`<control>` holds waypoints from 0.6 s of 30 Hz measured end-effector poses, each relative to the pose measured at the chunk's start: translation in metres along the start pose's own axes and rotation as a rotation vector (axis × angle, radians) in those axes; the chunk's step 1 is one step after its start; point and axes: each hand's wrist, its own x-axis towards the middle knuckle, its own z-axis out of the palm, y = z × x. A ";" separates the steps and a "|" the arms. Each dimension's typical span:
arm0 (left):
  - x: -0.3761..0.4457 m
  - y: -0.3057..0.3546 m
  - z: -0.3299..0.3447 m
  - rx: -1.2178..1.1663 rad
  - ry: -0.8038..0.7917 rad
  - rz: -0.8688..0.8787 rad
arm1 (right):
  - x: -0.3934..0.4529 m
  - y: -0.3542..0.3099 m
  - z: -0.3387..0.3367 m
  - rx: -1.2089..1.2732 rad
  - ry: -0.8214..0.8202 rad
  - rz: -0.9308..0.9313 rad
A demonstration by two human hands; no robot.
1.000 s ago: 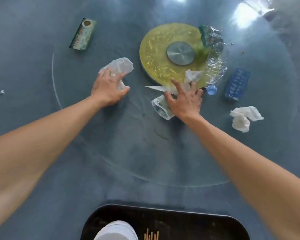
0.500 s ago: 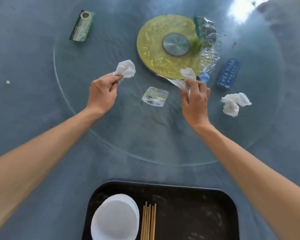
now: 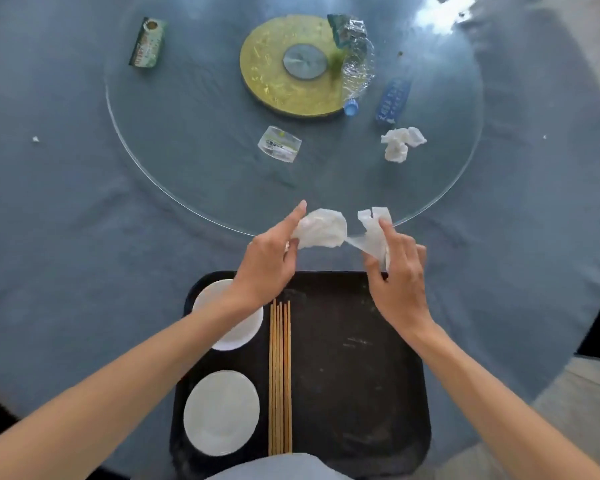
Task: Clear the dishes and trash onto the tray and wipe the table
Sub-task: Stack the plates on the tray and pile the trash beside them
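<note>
Tissues: your left hand (image 3: 267, 261) pinches one wad (image 3: 321, 232), your right hand (image 3: 395, 271) pinches the other (image 3: 373, 233), both held over the far rim of the tray (image 3: 354, 375) on the counter (image 3: 66, 237). Released here, either light wad could drop short of the tray or drift back onto the counter.

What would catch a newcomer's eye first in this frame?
The two hands, left hand and right hand, each holding a crumpled white tissue just above the black rectangular tray's far edge. Beyond them, the round gold disc at the centre of the clear glass turntable, with a crushed clear plastic bottle across its right side.
</note>
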 end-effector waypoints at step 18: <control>-0.104 -0.031 0.104 0.398 -0.317 0.122 | -0.122 0.066 0.003 -0.338 -0.242 0.164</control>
